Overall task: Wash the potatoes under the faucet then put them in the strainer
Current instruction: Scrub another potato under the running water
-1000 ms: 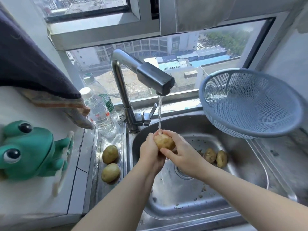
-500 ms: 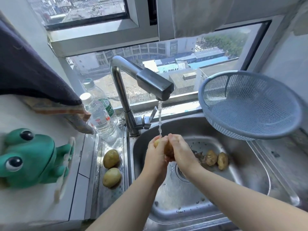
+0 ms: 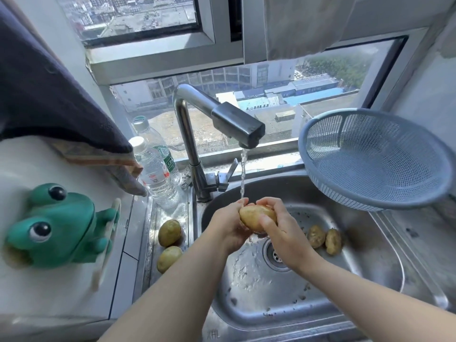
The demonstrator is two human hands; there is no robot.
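One potato (image 3: 255, 216) is held over the sink (image 3: 283, 304), directly beneath the stream of water (image 3: 242, 174) from the faucet (image 3: 237, 123). Its skin is yellow-brown, wet and glossy, with faint darker specks. The left hand (image 3: 228, 227) cups its left end with fingers curled closed around it; the right hand (image 3: 281, 229) grips its right side, thumb across the front, fingers wrapped over the top.

Compared with half a second ago, the potato is far more exposed: it was then mostly hidden between the two hands, and now most of its front face shows. The camera view has shifted slightly as well.

Count of items: five potatoes in total. One is in the hands. Two potatoes (image 3: 323, 239) lie touching on the sink floor, right of the drain (image 3: 276, 255). Two more potatoes (image 3: 169, 244) rest on the ledge left of the basin. One blue strainer (image 3: 375, 159) sits tilted at the sink's right rear, holding nothing visible. Two plastic bottles (image 3: 158, 169) stand beside the faucet base. One green frog figure (image 3: 59, 227) sits at far left.
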